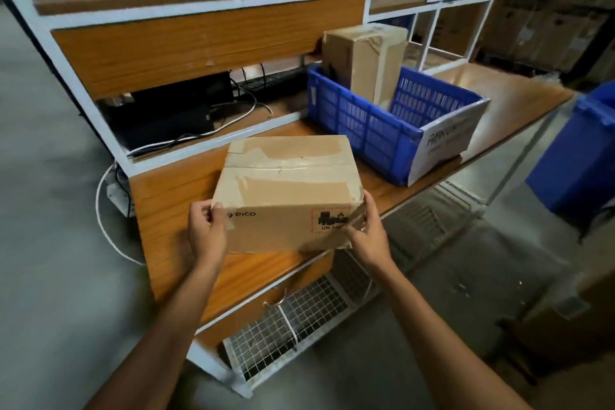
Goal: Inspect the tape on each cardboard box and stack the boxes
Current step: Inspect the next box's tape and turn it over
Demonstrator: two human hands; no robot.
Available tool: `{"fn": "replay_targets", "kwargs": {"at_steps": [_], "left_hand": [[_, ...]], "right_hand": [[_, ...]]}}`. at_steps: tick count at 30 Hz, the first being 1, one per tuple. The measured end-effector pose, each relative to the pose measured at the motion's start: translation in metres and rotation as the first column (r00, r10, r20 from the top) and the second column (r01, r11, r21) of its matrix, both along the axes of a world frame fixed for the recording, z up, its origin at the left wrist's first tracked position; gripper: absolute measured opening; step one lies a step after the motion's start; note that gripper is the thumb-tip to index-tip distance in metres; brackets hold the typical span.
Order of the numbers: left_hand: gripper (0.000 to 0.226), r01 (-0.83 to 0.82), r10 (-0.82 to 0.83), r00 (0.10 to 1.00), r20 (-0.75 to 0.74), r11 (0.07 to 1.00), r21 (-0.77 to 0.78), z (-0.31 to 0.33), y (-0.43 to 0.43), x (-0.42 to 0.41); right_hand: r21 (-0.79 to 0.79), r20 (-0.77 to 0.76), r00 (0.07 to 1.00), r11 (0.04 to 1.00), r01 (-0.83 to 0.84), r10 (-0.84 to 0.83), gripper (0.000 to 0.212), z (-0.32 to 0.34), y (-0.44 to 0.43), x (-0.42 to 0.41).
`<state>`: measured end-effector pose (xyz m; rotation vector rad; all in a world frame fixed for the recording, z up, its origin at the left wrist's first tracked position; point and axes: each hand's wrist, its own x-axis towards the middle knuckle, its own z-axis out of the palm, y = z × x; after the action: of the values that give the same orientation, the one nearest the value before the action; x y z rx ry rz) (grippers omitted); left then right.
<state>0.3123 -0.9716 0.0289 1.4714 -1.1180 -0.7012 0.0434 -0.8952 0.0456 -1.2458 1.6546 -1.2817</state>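
Note:
A brown cardboard box [286, 190] printed PICO rests on the wooden worktop [253, 271], with clear tape across its top seam and over its corners. My left hand [207, 230] grips its near left corner. My right hand [367, 231] holds the near right corner, fingers on a loose strip of tape there. A second, taller cardboard box [364, 61] with wrinkled tape stands upright inside a blue plastic crate [376, 130] further back on the right.
White-framed wooden shelving [199, 46] rises behind the worktop, with black devices and cables [186, 110] in its lower bay. A blue bin [579, 156] stands on the floor to the right. Wire mesh panels [293, 319] sit under the worktop. Stacked cartons fill the far right.

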Motion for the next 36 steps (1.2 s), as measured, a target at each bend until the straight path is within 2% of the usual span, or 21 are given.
{"fn": "replay_targets", "kwargs": {"at_steps": [5,7,10,11,13,14,16,18,20,21,23,25,26,29,32,34,36], "left_hand": [[0.008,-0.038,0.038,0.999,-0.018,0.999,0.019,0.002,-0.026,0.006],[0.006,-0.057,0.058,0.998,-0.031,0.998,0.034,0.003,-0.036,0.009],[0.008,-0.048,0.05,0.997,-0.05,0.998,0.049,0.004,-0.051,0.016],[0.011,-0.032,0.035,0.998,-0.043,0.998,0.05,0.005,-0.056,0.019],[0.021,-0.01,0.007,0.997,0.078,0.999,0.036,0.006,-0.066,0.026],[0.026,-0.018,0.012,0.974,0.225,1.0,0.022,0.009,-0.072,0.029],[0.029,0.037,0.006,0.846,0.533,0.997,-0.07,0.016,-0.083,0.031],[0.024,0.212,-0.037,0.715,0.698,0.963,-0.166,0.021,-0.093,0.031],[0.021,0.327,-0.077,0.621,0.78,0.93,-0.169,0.02,-0.104,0.032],[0.02,0.352,-0.106,0.607,0.788,0.925,-0.146,0.017,-0.107,0.033],[0.021,0.361,-0.165,0.642,0.749,0.927,-0.106,0.014,-0.111,0.034],[0.03,0.372,-0.24,0.651,0.72,0.928,-0.027,0.017,-0.116,0.035],[0.036,0.392,-0.293,0.61,0.736,0.919,0.042,0.02,-0.118,0.036],[0.051,0.469,-0.511,0.396,0.763,0.827,0.311,0.035,-0.135,0.043],[0.066,0.473,-0.648,0.263,0.714,0.732,0.49,0.047,-0.161,0.047],[0.071,0.462,-0.66,0.225,0.717,0.72,0.518,0.048,-0.172,0.043],[0.07,0.45,-0.665,0.197,0.721,0.714,0.536,0.046,-0.175,0.04]], "right_hand": [[0.023,0.008,0.999,0.999,-0.045,0.045,0.085,-0.006,-0.042,-0.002],[0.033,0.011,1.0,0.999,-0.013,0.013,0.074,-0.006,-0.055,-0.002],[0.045,-0.017,0.995,0.994,0.1,-0.1,0.044,0.0,-0.076,0.001],[0.059,-0.06,0.989,0.989,0.136,-0.133,0.043,0.002,-0.084,0.002],[0.065,-0.249,0.952,0.977,0.201,-0.179,0.053,0.007,-0.098,0.005],[0.023,-0.384,0.902,0.975,0.222,-0.196,0.054,0.01,-0.105,0.008],[-0.104,-0.584,0.786,0.979,0.177,-0.204,0.046,0.017,-0.115,0.017],[-0.138,-0.659,0.741,0.989,0.052,-0.131,0.032,0.025,-0.125,0.029],[-0.125,-0.688,0.725,0.99,-0.065,-0.04,0.022,0.029,-0.136,0.042],[-0.111,-0.696,0.718,0.987,-0.113,0.004,0.019,0.028,-0.14,0.049],[-0.091,-0.755,0.654,0.98,-0.178,0.049,0.017,0.024,-0.148,0.062],[-0.076,-0.81,0.585,0.981,-0.178,0.043,0.02,0.02,-0.153,0.072],[-0.063,-0.818,0.573,0.985,-0.163,0.043,0.021,0.018,-0.155,0.074],[-0.005,-0.805,0.584,0.984,-0.179,0.102,0.028,0.025,-0.164,0.078],[0.184,-0.796,0.526,0.947,-0.263,0.301,0.058,0.032,-0.186,0.082],[0.308,-0.807,0.43,0.909,-0.28,0.406,0.085,0.032,-0.198,0.088],[0.375,-0.816,0.355,0.885,-0.277,0.457,0.094,0.028,-0.203,0.093]]}}
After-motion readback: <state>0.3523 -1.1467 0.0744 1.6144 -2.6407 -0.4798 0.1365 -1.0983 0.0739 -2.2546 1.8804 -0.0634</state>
